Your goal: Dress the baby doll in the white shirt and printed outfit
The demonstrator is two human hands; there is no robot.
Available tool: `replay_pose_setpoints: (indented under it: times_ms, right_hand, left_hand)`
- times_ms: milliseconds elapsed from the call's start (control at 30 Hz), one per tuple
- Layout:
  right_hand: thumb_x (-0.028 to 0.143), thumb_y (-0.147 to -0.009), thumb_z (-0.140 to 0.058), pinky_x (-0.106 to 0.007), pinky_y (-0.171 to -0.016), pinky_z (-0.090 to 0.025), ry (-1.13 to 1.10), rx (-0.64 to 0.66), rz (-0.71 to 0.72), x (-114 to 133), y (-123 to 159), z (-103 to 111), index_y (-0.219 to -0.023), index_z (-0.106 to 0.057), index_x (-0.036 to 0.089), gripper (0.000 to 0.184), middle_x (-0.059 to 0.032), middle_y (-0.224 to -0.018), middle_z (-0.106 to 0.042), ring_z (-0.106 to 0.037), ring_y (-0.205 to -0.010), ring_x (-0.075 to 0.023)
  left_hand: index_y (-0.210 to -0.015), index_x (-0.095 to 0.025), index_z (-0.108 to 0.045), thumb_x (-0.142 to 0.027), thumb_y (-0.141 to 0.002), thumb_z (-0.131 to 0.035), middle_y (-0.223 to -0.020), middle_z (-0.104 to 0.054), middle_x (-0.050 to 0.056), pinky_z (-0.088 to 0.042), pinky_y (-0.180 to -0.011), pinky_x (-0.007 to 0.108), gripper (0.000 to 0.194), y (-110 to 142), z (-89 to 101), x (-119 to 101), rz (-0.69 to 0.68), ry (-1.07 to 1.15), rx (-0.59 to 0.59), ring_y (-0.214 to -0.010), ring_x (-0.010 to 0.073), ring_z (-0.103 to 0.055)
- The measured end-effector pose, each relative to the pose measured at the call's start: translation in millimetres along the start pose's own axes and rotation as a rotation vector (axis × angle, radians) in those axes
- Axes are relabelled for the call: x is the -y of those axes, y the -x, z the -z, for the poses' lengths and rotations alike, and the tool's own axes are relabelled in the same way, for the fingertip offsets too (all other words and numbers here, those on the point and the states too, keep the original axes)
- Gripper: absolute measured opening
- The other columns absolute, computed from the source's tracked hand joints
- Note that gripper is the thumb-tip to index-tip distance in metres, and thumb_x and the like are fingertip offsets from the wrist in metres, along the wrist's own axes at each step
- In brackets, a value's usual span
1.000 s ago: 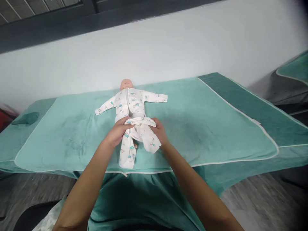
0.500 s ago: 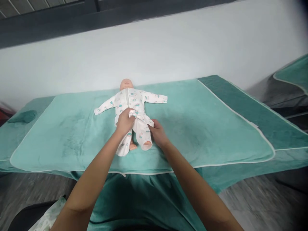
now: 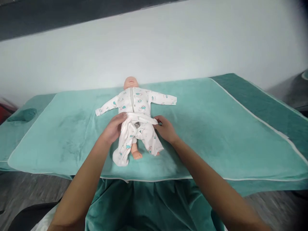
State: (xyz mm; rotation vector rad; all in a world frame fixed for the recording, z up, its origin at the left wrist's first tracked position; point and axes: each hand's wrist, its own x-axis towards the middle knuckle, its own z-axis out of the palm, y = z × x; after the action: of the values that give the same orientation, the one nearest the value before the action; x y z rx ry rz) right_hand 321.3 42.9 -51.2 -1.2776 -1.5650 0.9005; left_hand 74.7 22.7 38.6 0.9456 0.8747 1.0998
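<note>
A baby doll (image 3: pixel 131 82) lies on its back, head toward the wall, in a white patterned top (image 3: pixel 141 100) with its sleeves spread. White patterned baby trousers (image 3: pixel 126 141) lie over its lower body, the waistband stretched sideways between my hands. My left hand (image 3: pixel 115 126) grips the waistband at its left end, and my right hand (image 3: pixel 165 128) pinches its right end. The right trouser leg covers one doll leg, with a bit of foot at the hem. The other doll foot (image 3: pixel 137 153) is bare beside the left trouser leg, which hangs flat.
The doll rests on a bed with a green plush cover (image 3: pixel 204 134) edged in white piping. A white wall (image 3: pixel 154 45) rises behind the bed. At the far left, the cover has a dark oval hollow (image 3: pixel 22 115). Green cloth (image 3: pixel 144 205) hangs down the near side.
My hands have moved apart, spreading the trousers' waistband, which was bunched before. My left hand shifted outward to the waistband's left end. More of the doll's bare leg shows, and the view has tilted down.
</note>
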Motion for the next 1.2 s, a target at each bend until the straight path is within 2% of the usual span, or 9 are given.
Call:
replay_pose_setpoints:
  times_ms: [167,267,367,600,767,867,1000,1133,1200]
  right_hand:
    - [0.036,-0.093,-0.059,-0.039,-0.102,-0.047,-0.129,0.218,0.264,51.4,-12.5,20.5,-0.120,-0.064,0.025,0.030,-0.0082,-0.129,-0.063,-0.058,-0.120,-0.0233]
    - [0.051,-0.092,-0.063,-0.031,-0.077,-0.047,-0.037,0.529,0.153,91.5,-42.6,20.3,-0.095,-0.067,0.020,0.031,-0.0031,-0.094,-0.067,-0.061,-0.086,-0.0181]
    - [0.058,-0.081,-0.074,-0.028,-0.062,-0.034,0.153,0.620,0.110,108.8,-71.9,6.9,-0.077,-0.060,0.019,0.042,0.0023,-0.072,-0.057,-0.048,-0.067,-0.0126]
    - [0.045,-0.084,-0.073,-0.029,-0.077,-0.045,-0.102,0.656,0.044,82.3,-71.3,-16.8,-0.103,-0.070,0.019,0.032,-0.0023,-0.102,-0.072,-0.062,-0.093,-0.0198]
    - [0.042,-0.077,-0.077,-0.026,-0.062,-0.045,-0.638,0.685,-0.221,66.1,-66.2,-14.3,-0.087,-0.067,0.016,0.029,-0.0006,-0.077,-0.065,-0.058,-0.067,-0.0146]
    - [0.038,-0.074,-0.078,-0.025,-0.056,-0.044,-0.869,0.605,-0.305,60.3,-66.4,-20.6,-0.082,-0.064,0.018,0.026,0.0015,-0.069,-0.060,-0.052,-0.059,-0.0127]
    - [0.042,-0.080,-0.078,-0.024,-0.056,-0.044,-0.917,0.561,-0.275,59.6,-61.0,-31.8,-0.076,-0.059,0.020,0.029,0.0024,-0.067,-0.055,-0.050,-0.060,-0.0117]
    - [0.056,-0.087,-0.073,-0.024,-0.059,-0.046,-0.822,0.551,-0.208,62.6,-58.1,-33.7,-0.089,-0.063,0.019,0.038,0.0008,-0.076,-0.060,-0.055,-0.066,-0.0123]
    - [0.058,-0.083,-0.076,-0.024,-0.061,-0.047,-0.717,0.660,-0.134,64.7,-60.5,-29.0,-0.099,-0.065,0.019,0.044,0.0000,-0.083,-0.064,-0.058,-0.071,-0.0133]
  left_hand:
    - [-0.091,-0.015,-0.071,-0.045,-0.069,-0.087,-0.076,-0.068,0.000,-0.048,-0.065,0.026,0.041,-26.0,-4.6,7.1,-0.072,0.115,-0.083,-0.066,0.0137,-0.061]
    - [-0.087,-0.017,-0.068,-0.040,-0.067,-0.089,-0.072,-0.065,-0.003,-0.044,-0.057,0.022,0.037,-34.9,-9.8,7.5,-0.105,0.024,-0.120,-0.059,0.0102,-0.057]
    - [-0.088,-0.019,-0.066,-0.045,-0.075,-0.084,-0.075,-0.065,-0.003,-0.044,-0.058,0.021,0.035,-39.3,-10.5,5.4,-0.141,-0.084,-0.185,-0.062,0.0100,-0.057]
    - [-0.081,-0.017,-0.065,-0.048,-0.081,-0.080,-0.073,-0.061,-0.002,-0.042,-0.061,0.020,0.035,-44.4,-15.1,5.9,-0.187,-0.270,-0.232,-0.065,0.0094,-0.052]
    - [-0.074,-0.018,-0.060,-0.054,-0.084,-0.075,-0.063,-0.048,-0.004,-0.032,-0.052,0.020,0.041,-44.7,-15.1,6.1,-0.168,-0.294,-0.213,-0.056,0.0072,-0.039]
    - [-0.076,-0.017,-0.061,-0.057,-0.084,-0.074,-0.065,-0.047,-0.004,-0.030,-0.051,0.020,0.043,-35.6,-3.7,1.8,-0.108,-0.389,-0.061,-0.056,0.0074,-0.037]
    - [-0.082,-0.015,-0.068,-0.046,-0.074,-0.085,-0.075,-0.060,0.000,-0.036,-0.057,0.021,0.036,-18.9,8.4,-2.3,0.114,-0.565,0.217,-0.065,0.0107,-0.049]
    - [-0.087,-0.016,-0.070,-0.045,-0.084,-0.078,-0.079,-0.064,0.001,-0.045,-0.065,0.022,0.030,-15.9,2.3,5.0,-0.002,-0.371,-0.005,-0.070,0.0118,-0.056]
    - [-0.089,-0.017,-0.068,-0.047,-0.085,-0.076,-0.077,-0.064,0.001,-0.046,-0.064,0.022,0.031,-20.8,-4.0,9.6,-0.082,-0.212,-0.128,-0.068,0.0115,-0.056]
